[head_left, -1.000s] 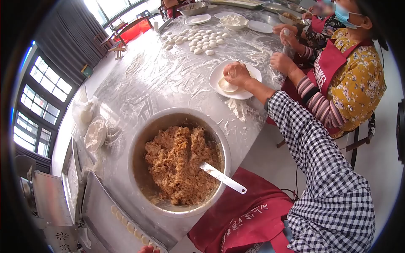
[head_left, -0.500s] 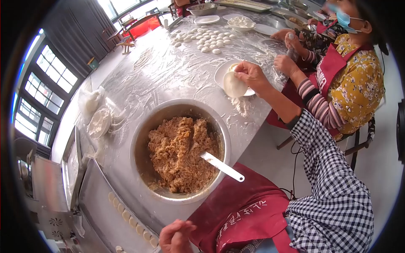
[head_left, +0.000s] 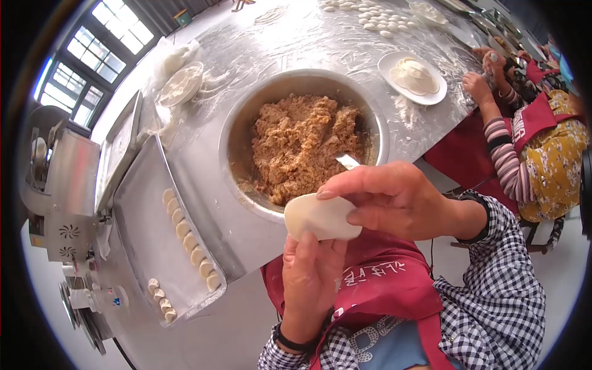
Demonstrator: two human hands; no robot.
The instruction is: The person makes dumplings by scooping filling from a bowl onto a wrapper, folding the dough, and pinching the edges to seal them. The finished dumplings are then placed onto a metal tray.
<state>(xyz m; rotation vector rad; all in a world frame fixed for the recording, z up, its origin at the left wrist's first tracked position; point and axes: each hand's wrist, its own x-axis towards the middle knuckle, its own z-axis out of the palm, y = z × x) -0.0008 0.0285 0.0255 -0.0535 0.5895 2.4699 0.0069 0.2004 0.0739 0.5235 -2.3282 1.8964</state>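
Observation:
A thin round dumpling wrapper [head_left: 322,218] is held up in front of the steel bowl [head_left: 229,132], near its front rim. My right hand [head_left: 398,200] pinches the wrapper's right side between thumb and fingers. From below, my left hand [head_left: 308,280] supports its lower edge, with the thumb against the near face. Brown minced filling [head_left: 302,145] is heaped in the bowl. A white spatula [head_left: 348,161] stands in the filling, most of its handle hidden behind my right hand. Stacked wrappers [head_left: 414,76] lie on a white plate [head_left: 387,60] at the right.
At the left, a metal tray [head_left: 139,213] bears several shaped dumplings [head_left: 191,240] along its right side. A bowl of flour [head_left: 182,85] stands behind it. Dough pieces [head_left: 376,18] lie on the floured table [head_left: 271,46]. A co-worker [head_left: 549,166] sits at the right.
My right hand has brought the wrapper from the plate back over the bowl's front. My left hand has risen to meet it. The view has shifted left and down.

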